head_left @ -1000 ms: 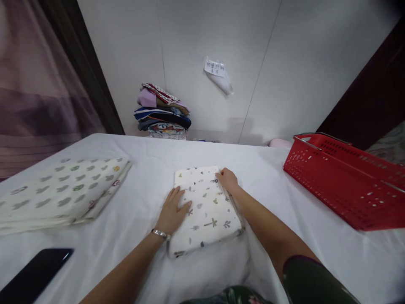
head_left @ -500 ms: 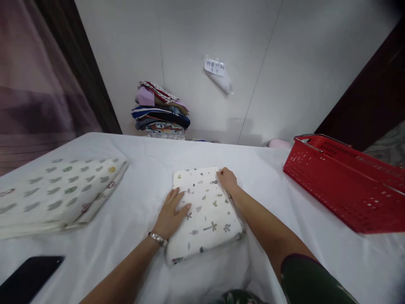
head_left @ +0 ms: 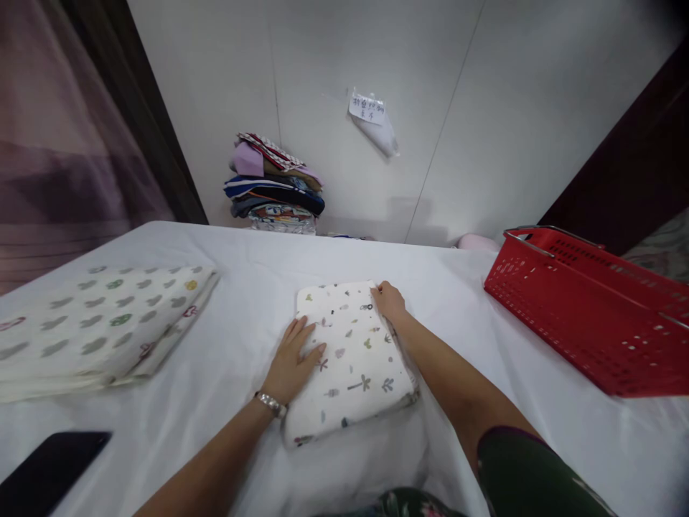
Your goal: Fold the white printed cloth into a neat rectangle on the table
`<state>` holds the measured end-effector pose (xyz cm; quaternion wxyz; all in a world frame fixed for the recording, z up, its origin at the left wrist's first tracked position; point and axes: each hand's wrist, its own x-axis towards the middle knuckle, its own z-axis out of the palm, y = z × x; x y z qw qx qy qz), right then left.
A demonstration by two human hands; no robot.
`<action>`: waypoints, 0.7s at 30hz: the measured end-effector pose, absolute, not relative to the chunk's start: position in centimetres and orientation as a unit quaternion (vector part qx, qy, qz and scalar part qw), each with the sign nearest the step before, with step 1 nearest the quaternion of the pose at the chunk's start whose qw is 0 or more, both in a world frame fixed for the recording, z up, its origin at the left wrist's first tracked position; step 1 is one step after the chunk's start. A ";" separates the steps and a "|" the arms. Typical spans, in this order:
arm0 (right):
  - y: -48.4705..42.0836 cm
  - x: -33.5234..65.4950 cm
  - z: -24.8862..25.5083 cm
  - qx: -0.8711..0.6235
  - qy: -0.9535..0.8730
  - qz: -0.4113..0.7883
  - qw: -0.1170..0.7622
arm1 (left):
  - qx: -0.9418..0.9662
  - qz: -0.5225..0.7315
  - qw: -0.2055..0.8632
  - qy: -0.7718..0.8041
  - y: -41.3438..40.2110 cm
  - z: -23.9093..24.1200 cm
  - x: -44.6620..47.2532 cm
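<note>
In the middle of the white-covered table lies a folded white cloth (head_left: 352,370) printed with small palm trees, leaves and other figures. My left hand (head_left: 293,362), with a silver bracelet at the wrist, rests on the cloth's left edge, its fingers spread. At the far right corner of the cloth, my right hand (head_left: 389,301) has its fingers curled and pinched on the edge. The undersides of its fingers are partly hidden. The cloth lies flat in several layers.
A second folded cloth (head_left: 113,316) with grey spots lies at the left, above a black phone (head_left: 54,470). On the right stands a red plastic basket (head_left: 586,323) with metal handles. Several folded clothes (head_left: 274,187) are stacked at the wall, near a taped-up paper note (head_left: 369,111).
Both hands keep their places on the folded cloth. The whole view has shifted very slightly, and nothing else has visibly moved.
</note>
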<state>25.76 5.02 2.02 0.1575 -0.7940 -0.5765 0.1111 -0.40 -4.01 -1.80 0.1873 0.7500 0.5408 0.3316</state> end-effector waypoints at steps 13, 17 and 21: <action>5.1 26.0 2.5 -0.788 -0.577 0.108 0.185 | 0.748 0.331 0.209 0.535 -4.2 -1.6 -0.5; 5.2 26.7 2.4 -0.784 -0.576 0.145 0.179 | 0.764 0.315 0.204 0.525 -4.2 -1.5 -0.5; 4.2 26.9 2.5 -0.772 -0.586 0.156 0.191 | 0.763 0.307 0.202 0.532 -4.3 -1.5 -0.4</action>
